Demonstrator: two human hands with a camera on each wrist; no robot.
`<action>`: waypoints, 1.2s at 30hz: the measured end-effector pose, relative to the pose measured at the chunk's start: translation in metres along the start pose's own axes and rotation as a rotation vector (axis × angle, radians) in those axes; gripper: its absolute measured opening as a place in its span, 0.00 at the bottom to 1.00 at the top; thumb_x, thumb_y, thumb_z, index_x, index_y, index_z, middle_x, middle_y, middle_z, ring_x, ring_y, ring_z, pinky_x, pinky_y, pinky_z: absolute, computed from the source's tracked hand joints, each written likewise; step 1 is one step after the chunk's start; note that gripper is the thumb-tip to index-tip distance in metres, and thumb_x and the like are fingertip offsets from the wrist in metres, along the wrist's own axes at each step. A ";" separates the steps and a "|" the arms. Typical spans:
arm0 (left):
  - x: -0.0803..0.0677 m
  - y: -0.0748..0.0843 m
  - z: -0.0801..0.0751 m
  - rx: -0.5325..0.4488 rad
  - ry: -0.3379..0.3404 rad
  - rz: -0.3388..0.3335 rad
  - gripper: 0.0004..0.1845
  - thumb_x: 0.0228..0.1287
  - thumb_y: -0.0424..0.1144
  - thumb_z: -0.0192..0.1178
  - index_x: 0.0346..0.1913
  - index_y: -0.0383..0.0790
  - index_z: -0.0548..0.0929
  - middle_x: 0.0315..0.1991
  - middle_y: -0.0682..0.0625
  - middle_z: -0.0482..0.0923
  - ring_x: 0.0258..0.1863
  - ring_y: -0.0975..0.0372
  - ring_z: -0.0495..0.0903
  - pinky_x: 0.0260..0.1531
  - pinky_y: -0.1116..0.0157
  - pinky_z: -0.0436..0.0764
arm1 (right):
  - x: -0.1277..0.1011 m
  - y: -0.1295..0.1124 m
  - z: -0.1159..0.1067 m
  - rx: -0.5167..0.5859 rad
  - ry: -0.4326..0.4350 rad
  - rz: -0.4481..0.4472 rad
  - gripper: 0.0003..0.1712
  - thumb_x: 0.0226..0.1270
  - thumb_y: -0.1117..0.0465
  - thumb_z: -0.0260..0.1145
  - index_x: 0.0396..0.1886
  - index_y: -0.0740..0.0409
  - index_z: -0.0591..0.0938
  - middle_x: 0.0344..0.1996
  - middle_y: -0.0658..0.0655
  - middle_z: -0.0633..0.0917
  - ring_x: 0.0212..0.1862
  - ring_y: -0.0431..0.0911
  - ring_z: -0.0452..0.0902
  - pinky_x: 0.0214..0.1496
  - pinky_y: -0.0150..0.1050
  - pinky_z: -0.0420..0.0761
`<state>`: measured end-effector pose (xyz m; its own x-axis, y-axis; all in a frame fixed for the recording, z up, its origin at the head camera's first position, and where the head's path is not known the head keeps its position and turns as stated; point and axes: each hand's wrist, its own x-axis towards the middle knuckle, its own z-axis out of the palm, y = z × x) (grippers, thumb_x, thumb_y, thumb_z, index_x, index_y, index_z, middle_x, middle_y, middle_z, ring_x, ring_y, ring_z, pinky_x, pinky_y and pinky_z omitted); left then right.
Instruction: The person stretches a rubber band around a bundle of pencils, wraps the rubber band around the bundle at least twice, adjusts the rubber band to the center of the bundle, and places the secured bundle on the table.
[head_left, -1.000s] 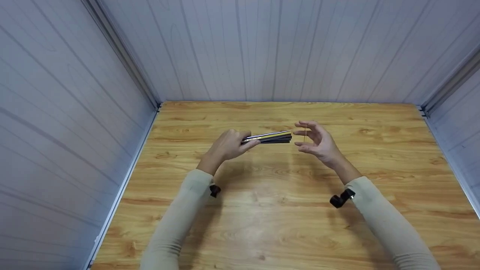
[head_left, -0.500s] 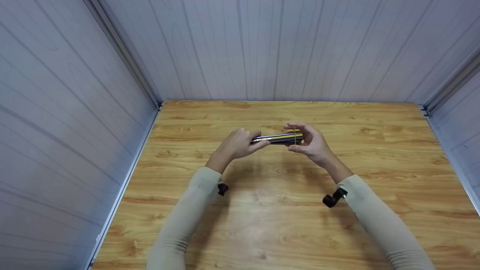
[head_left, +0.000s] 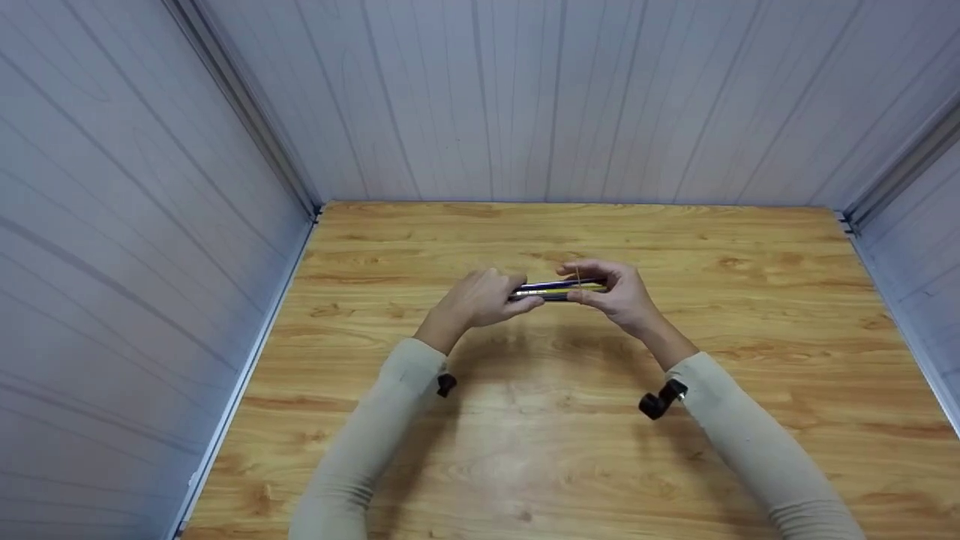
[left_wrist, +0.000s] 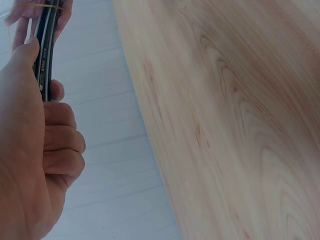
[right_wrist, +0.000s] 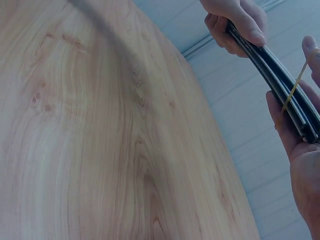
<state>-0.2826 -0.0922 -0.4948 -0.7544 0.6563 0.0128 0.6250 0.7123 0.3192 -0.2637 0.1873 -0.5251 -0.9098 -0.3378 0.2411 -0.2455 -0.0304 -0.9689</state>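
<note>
One left hand, left of centre in the head view: fingers curled tight round a bundle of slim pencils, dark and yellow. Bundle near-level, mid-frame. Next right, a thin rubber band crosses its far end, stretched on parted, slightly bent thumb and fingers of the right hand.

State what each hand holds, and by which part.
The left hand grips a bundle of pencil-like sticks near one end. The right hand carries a thin rubber band, stretched over its fingers across the bundle's other end.
</note>
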 end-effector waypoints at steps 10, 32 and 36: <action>-0.002 0.000 0.006 0.066 -0.035 0.032 0.27 0.89 0.60 0.55 0.37 0.41 0.81 0.23 0.56 0.65 0.21 0.64 0.64 0.24 0.67 0.63 | 0.002 -0.004 -0.006 -0.013 -0.122 0.001 0.18 0.75 0.72 0.75 0.58 0.81 0.87 0.50 0.39 0.97 0.50 0.32 0.93 0.46 0.27 0.91; 0.002 0.002 0.028 0.099 -0.044 -0.063 0.30 0.90 0.61 0.53 0.44 0.35 0.87 0.26 0.51 0.71 0.26 0.59 0.70 0.34 0.59 0.75 | 0.004 -0.030 0.011 0.091 -0.198 -0.244 0.20 0.79 0.64 0.72 0.57 0.81 0.85 0.55 0.45 0.95 0.61 0.37 0.93 0.61 0.32 0.90; 0.005 0.001 0.028 0.053 -0.027 -0.150 0.30 0.90 0.60 0.53 0.45 0.35 0.88 0.27 0.50 0.73 0.25 0.59 0.70 0.32 0.60 0.73 | 0.002 -0.031 0.020 0.007 -0.209 -0.417 0.18 0.71 0.74 0.75 0.58 0.78 0.87 0.59 0.53 0.93 0.64 0.40 0.91 0.62 0.32 0.89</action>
<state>-0.2800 -0.0817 -0.5216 -0.8346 0.5479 -0.0571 0.5164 0.8143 0.2651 -0.2513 0.1692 -0.4961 -0.6470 -0.4776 0.5944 -0.5731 -0.2096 -0.7923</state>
